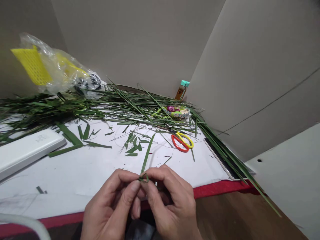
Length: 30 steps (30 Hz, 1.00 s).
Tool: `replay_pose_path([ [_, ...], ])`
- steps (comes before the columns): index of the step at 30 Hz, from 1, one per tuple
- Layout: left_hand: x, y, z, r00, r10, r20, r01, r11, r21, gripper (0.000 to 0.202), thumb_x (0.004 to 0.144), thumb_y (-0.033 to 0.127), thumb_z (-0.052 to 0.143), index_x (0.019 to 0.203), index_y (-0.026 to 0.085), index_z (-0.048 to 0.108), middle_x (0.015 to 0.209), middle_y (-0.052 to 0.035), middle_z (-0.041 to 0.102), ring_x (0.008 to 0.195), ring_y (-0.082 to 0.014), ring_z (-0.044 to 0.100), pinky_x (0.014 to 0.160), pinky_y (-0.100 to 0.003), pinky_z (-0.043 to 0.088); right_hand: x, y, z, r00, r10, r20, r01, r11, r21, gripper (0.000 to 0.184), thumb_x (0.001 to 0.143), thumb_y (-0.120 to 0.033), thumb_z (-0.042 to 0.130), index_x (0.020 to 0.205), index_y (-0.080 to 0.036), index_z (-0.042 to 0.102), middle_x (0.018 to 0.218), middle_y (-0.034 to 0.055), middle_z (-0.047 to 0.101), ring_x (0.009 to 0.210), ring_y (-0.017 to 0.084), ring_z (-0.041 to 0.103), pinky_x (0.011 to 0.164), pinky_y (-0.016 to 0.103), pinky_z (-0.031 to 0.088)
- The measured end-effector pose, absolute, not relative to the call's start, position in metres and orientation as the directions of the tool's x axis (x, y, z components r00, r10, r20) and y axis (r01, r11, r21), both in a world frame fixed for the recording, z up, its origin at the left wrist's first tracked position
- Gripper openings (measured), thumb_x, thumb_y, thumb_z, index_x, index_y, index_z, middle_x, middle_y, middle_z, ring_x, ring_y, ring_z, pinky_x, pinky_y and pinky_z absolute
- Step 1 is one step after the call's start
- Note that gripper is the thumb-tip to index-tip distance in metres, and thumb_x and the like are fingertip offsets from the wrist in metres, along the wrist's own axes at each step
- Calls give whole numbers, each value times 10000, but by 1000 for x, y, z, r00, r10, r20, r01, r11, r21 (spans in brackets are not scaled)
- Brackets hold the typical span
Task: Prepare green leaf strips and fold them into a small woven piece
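Between my fingertips is a small folded knot in a green leaf strip point(148, 155), its long flat end pointing up and away over the white table cover. My left hand point(115, 203) pinches the knot from the left with thumb and forefinger. From the right, my right hand point(170, 200) pinches the same knot, and the two hands meet at the fingertips. Part of the strip is hidden by the fingers. Beyond the hands lie several cut leaf pieces point(131, 154) and scissors point(180, 146) with one red and one yellow handle loop.
Long green leaves point(120, 100) are heaped along the back. A small basket point(178, 114) holds purple items near a teal-capped bottle point(182, 90). At left are a white box-like device point(30, 150) and a clear plastic bag point(60, 71). A flat dark-screened device point(225, 161) lies at right under leaves.
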State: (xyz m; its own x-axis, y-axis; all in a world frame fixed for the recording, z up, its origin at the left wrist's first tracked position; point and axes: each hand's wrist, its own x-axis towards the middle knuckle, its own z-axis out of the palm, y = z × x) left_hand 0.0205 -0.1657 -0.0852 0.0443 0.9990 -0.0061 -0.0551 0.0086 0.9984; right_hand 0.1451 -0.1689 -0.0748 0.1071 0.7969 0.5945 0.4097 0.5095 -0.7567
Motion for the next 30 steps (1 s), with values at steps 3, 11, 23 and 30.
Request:
replay_pose_path([
  [3, 22, -165, -83, 62, 998, -18, -60, 22, 998, 192, 875, 419, 645, 782, 252, 657, 556, 46, 575, 521, -132, 533, 525, -199, 461, 145, -169, -76, 150, 844, 516, 334, 448, -829, 117, 887, -142, 559, 847, -195, 655, 661, -23, 608, 481, 78, 580, 417, 145, 446],
  [11, 24, -167, -84, 18, 998, -64, -158, 66, 985, 172, 841, 399, 695, 799, 232, 690, 572, 54, 567, 484, -99, 480, 498, -181, 435, 144, -173, -76, 173, 842, 511, 389, 418, -821, 120, 894, -158, 553, 812, -204, 628, 655, -27, 628, 551, 97, 593, 482, 181, 439],
  [23, 21, -170, -78, 138, 965, -223, -471, 262, 842, 205, 748, 357, 811, 887, 236, 721, 512, 47, 597, 485, -103, 516, 524, -193, 464, 133, -179, -84, 103, 633, 767, 539, 613, -578, 199, 869, -19, 537, 882, -206, 601, 654, -13, 595, 584, 127, 544, 564, 266, 411],
  [30, 20, -168, -78, 127, 968, -217, -484, 251, 838, 148, 721, 329, 833, 805, 240, 751, 504, 44, 597, 474, -88, 514, 519, -174, 470, 137, -180, -76, 160, 692, 704, 516, 550, -657, 181, 867, -39, 528, 787, -194, 576, 655, -14, 598, 622, 128, 574, 620, 265, 453],
])
